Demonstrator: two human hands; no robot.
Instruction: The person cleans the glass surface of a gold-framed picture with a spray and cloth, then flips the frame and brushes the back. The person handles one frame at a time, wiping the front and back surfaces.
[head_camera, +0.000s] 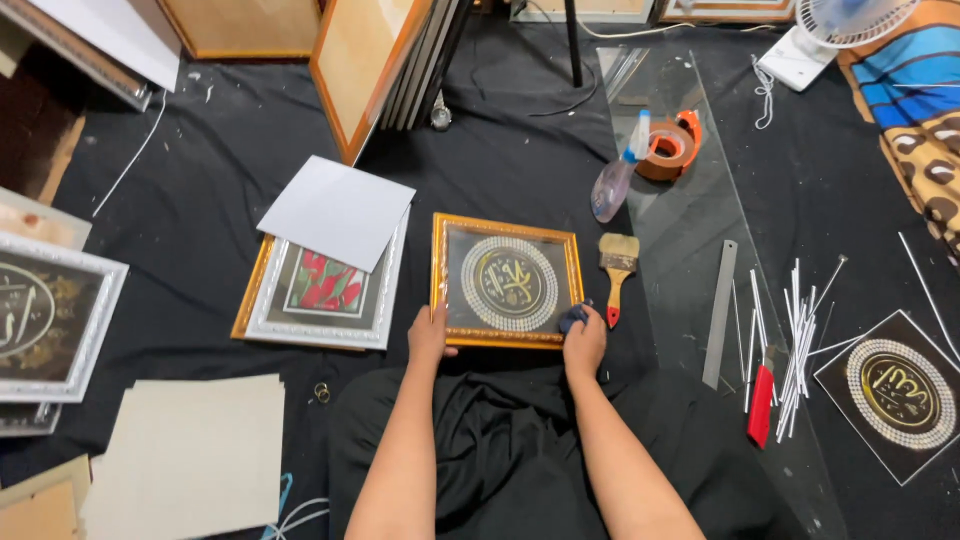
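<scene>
Below, 1 gold frame (506, 283): left hand (428, 335) grips its edge, right hand (584, 338) clutches 1 dark cloth (572, 318).

No packages, labels, signs, screens.

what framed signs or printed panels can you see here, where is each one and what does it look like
Gold-framed panel: centre, held by left hand and right hand; square, dark, gold roundel.
Silver-framed panel: far left; dark, gold design.
Unframed print: lower right; dark square, beaded roundel.
Tulip picture: left of centre; red flowers.
</scene>
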